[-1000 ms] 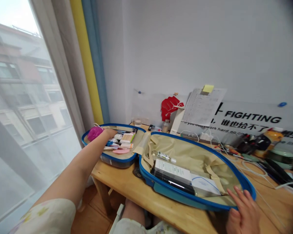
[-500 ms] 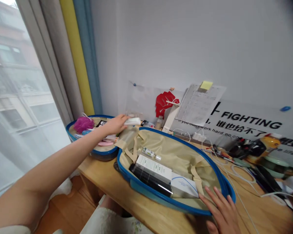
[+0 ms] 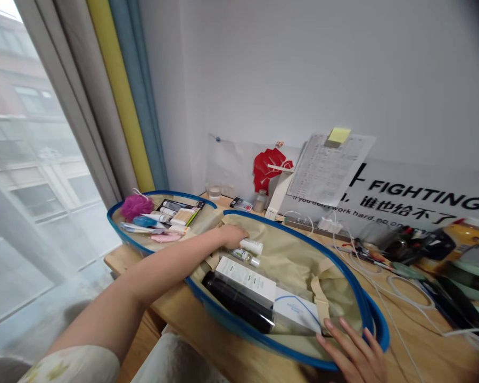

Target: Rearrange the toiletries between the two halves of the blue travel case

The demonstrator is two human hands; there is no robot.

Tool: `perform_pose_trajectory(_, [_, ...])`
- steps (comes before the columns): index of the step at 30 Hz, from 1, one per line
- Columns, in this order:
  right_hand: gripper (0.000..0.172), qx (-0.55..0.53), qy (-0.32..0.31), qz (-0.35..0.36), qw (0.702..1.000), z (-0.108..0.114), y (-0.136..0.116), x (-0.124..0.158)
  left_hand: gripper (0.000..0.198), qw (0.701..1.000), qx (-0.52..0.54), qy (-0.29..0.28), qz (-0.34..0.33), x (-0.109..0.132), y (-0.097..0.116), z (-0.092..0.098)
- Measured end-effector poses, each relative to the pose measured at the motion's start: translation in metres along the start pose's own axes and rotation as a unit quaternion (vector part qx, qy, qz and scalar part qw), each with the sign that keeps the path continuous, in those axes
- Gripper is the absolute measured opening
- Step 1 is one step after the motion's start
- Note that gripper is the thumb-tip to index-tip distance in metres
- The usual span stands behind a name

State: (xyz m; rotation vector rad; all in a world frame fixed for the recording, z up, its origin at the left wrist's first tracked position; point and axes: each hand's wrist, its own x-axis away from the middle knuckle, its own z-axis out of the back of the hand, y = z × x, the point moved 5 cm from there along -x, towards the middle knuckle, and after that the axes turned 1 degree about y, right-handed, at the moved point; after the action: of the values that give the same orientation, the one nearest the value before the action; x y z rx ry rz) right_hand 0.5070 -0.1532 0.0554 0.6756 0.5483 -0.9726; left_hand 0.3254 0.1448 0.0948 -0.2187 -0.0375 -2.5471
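Blue-rimmed travel case (image 3: 303, 226) with beige fabric lining lay open on a pale wooden desk (image 3: 143, 271); all positions below are taken from this case. Left hand (image 3: 233, 235) reached across into the half away from the window, fingers curled down against the lining. White plastic tube (image 3: 251, 246) lay just beside the fingertips; whether they gripped it could not be told. Small clear glass bottle (image 3: 244, 257) lay just below the tube in the same half. Nearer the person in that half were a white rectangular carton (image 3: 245, 279), a glossy black cylinder (image 3: 237, 304) alongside it, and a white box with a blue arc (image 3: 295, 314). Right hand (image 3: 353, 356) rested at the case's near rim, fingers spread open, empty. The half by the window held a pink mesh bath puff (image 3: 134, 207) and packed toiletries (image 3: 163, 218). A printed wall poster (image 3: 419, 199) stood beyond the case.
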Motion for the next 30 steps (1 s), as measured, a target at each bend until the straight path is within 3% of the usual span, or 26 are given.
perform_pose_trajectory(6, [0.044, -0.020, 0.047, -0.033, 0.998, 0.000, -0.002, -0.004, 0.048, 1.000, 0.018, -0.017, 0.009, -0.003, -0.015, -0.015])
perform_pose_trajectory(12, [0.043, -0.020, 0.048, -0.038, 0.998, 0.006, -0.009, -0.015, 0.038, 0.997, 0.061, -0.048, -0.004, -0.011, -0.012, -0.026])
perform_pose_trajectory(30, [0.041, 0.001, 0.042, -0.029, 0.999, 0.003, -0.004, -0.009, 0.039, 0.992, 0.089, -0.089, 0.017, -0.012, -0.008, -0.029])
